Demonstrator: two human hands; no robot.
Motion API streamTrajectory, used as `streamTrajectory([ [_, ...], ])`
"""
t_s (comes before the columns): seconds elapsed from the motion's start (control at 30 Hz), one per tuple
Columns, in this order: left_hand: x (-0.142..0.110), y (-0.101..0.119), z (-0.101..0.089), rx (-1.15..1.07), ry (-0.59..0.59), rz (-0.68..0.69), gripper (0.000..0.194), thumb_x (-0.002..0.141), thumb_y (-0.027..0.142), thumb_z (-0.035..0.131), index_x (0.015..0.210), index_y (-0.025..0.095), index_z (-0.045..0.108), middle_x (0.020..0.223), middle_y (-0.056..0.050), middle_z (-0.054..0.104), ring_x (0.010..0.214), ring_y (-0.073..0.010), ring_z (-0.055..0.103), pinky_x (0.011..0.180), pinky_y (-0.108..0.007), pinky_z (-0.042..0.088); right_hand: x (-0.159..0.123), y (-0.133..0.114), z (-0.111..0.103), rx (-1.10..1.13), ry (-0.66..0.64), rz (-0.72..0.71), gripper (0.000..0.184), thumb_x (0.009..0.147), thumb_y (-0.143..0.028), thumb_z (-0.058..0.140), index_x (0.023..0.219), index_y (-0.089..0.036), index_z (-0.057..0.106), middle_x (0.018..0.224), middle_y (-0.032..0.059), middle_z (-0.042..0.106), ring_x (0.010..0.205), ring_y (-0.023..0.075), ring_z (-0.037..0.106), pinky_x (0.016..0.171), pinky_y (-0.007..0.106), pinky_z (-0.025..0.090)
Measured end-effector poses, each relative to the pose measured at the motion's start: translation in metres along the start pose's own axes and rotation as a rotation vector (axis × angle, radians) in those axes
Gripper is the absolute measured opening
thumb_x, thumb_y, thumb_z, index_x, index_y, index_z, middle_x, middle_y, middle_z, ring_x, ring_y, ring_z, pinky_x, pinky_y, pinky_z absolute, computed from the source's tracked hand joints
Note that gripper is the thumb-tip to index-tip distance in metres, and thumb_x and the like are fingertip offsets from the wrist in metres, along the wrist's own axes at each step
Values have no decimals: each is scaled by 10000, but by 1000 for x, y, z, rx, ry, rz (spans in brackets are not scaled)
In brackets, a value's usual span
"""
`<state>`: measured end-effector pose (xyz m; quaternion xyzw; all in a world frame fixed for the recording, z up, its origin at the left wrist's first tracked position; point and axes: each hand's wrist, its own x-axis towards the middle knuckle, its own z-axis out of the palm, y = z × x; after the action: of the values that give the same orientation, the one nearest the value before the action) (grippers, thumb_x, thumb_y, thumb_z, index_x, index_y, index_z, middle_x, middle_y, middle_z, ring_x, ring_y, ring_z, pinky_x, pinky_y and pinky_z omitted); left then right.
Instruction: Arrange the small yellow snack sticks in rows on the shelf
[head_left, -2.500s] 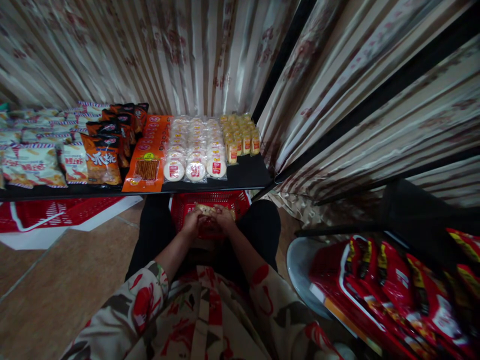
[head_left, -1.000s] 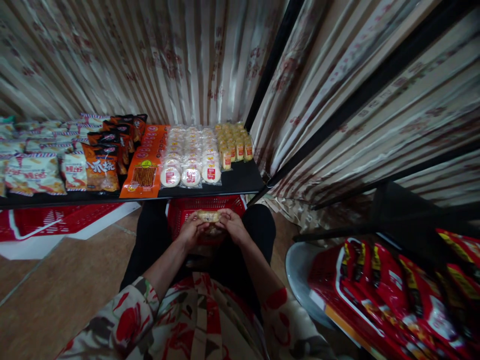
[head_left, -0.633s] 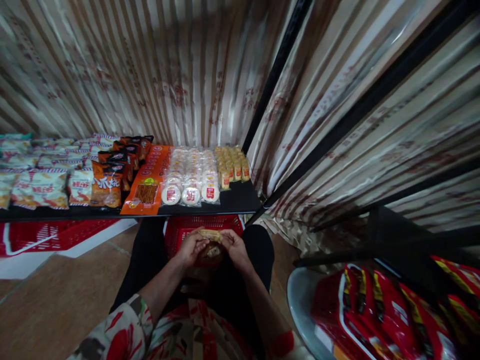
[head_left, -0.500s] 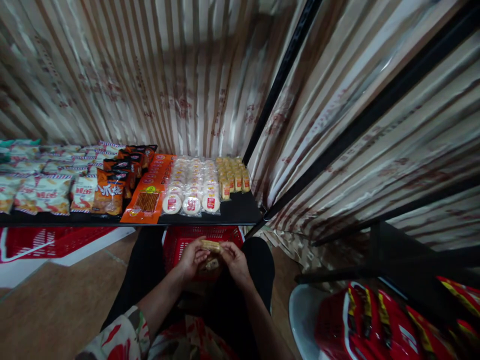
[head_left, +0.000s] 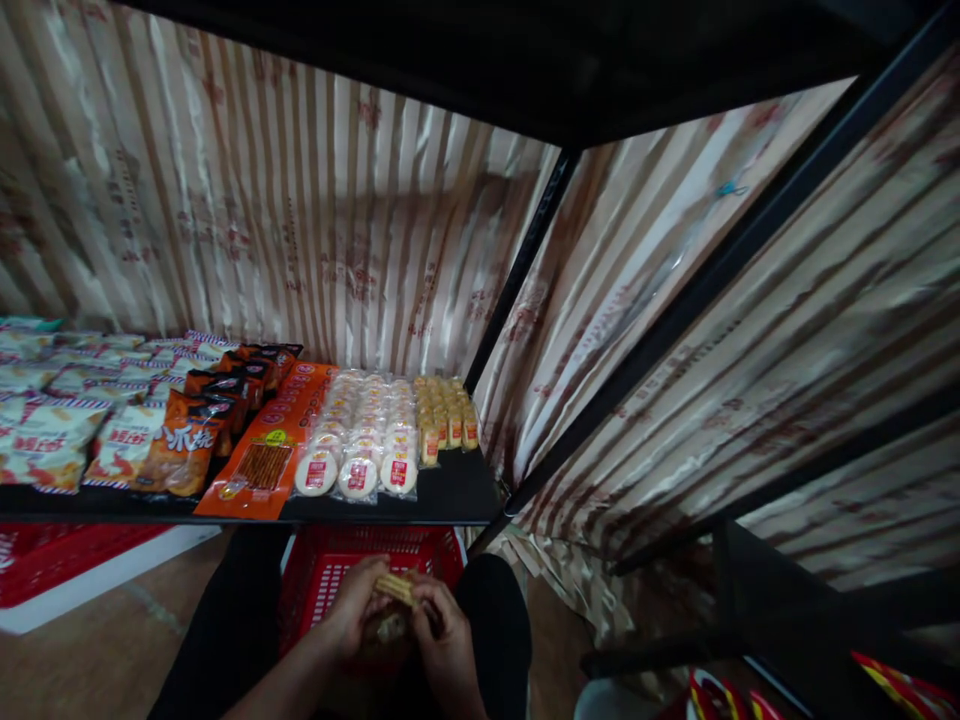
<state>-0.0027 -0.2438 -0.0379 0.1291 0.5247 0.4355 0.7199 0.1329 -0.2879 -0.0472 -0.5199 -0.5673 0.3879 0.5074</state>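
Note:
Over the red basket (head_left: pixel 306 580) between my knees, I hold small yellow wrapped snack packets (head_left: pixel 394 588) in both hands. My left hand (head_left: pixel 354 608) grips them from the left, its fingers closed. From the other side my right hand (head_left: pixel 444 628) pinches their right end. How many packets are held cannot be made out. Further wrapped pieces (head_left: pixel 390 628) show dimly below my hands. On the black shelf (head_left: pixel 450 500) above, similar yellow packets (head_left: pixel 448 425) stand in rows at the right end, beside rows of round white wrapped crackers (head_left: pixel 358 474).
Left along the shelf lie a flat orange snack bag (head_left: pixel 262 455), orange-and-black bags (head_left: pixel 187 440) and pale snack bags (head_left: pixel 56 440). Black posts (head_left: pixel 529 265) frame the corner before striped sheeting (head_left: pixel 360 220). Another red basket (head_left: pixel 75 550) sits lower left; red-and-yellow packs (head_left: pixel 720 695) are lower right.
My view has tilted upward, so the shelf and hands appear lower and an upper black panel shows. My hands have drawn closer together around the yellow packets.

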Motion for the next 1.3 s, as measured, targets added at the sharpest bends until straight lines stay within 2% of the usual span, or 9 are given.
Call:
streamTrajectory([
  [0.17, -5, 5, 7, 37, 25, 13, 241, 645, 129, 560, 864, 226, 534, 618, 36, 594, 558, -110, 584, 572, -214, 443, 1, 1, -4, 49, -51, -63, 133, 762, -312, 532, 828, -239, 621, 882, 66, 642, 856, 212, 627, 745, 294, 509],
  [0.27, -8, 9, 13, 38, 5, 19, 280, 651, 107, 500, 901, 231, 506, 602, 35, 591, 529, -121, 575, 557, -230, 439, 3, 3, -7, 110, -55, -6, 212, 747, -354, 553, 915, -244, 620, 871, 64, 662, 815, 220, 647, 709, 300, 526],
  [0.4, -9, 12, 18, 99, -20, 63, 301, 665, 91, 458, 940, 207, 493, 647, 13, 610, 545, -131, 586, 542, -230, 431, 6, 10, -7, 133, -2, 86, 302, 717, -411, 588, 955, -233, 640, 969, 91, 677, 926, 246, 634, 775, 311, 522],
  [0.57, -3, 10, 19, 157, -46, 146, 255, 652, 143, 524, 904, 179, 530, 703, -6, 614, 559, -135, 572, 531, -233, 417, 10, 22, -2, 126, 100, 150, 326, 672, -440, 632, 914, -224, 666, 947, 100, 690, 894, 250, 647, 759, 311, 535],
  [0.73, -3, 18, 26, 218, -41, 214, 242, 584, 101, 569, 821, 150, 584, 793, -51, 614, 683, -163, 592, 622, -248, 440, 15, 27, 0, 119, 89, 170, 374, 659, -424, 649, 982, -235, 648, 990, 93, 681, 925, 246, 639, 776, 311, 536],
  [0.87, -4, 25, 34, 314, -62, 240, 256, 598, 58, 523, 826, 143, 603, 885, -84, 620, 785, -185, 596, 696, -264, 452, 20, 21, -1, -53, 94, 99, 339, 672, -386, 643, 980, -243, 654, 976, 73, 684, 919, 231, 640, 826, 294, 512],
  [1.0, 2, 27, 40, 431, -81, 280, 302, 594, 4, 482, 825, 154, 605, 899, -80, 629, 854, -187, 589, 754, -259, 451, 23, 11, -3, -305, 122, -1, 271, 692, -351, 632, 941, -251, 670, 911, 54, 694, 873, 216, 645, 796, 266, 514],
  [1.13, 13, 26, 43, 581, -119, 349, 365, 603, -28, 425, 881, 143, 588, 971, -79, 630, 951, -161, 572, 830, -228, 428, 27, 7, -6, -475, 97, -90, 289, 721, -303, 602, 997, -232, 649, 936, 54, 687, 880, 200, 642, 794, 255, 516],
  [1.3, 24, 23, 44, 786, -151, 457, 430, 611, -14, 395, 978, 118, 577, 1036, -89, 623, 968, -148, 571, 865, -218, 413, 33, 8, -9, -638, 124, -210, 327, 720, -273, 599, 1041, -215, 630, 979, 62, 680, 910, 211, 635, 809, 286, 522],
])
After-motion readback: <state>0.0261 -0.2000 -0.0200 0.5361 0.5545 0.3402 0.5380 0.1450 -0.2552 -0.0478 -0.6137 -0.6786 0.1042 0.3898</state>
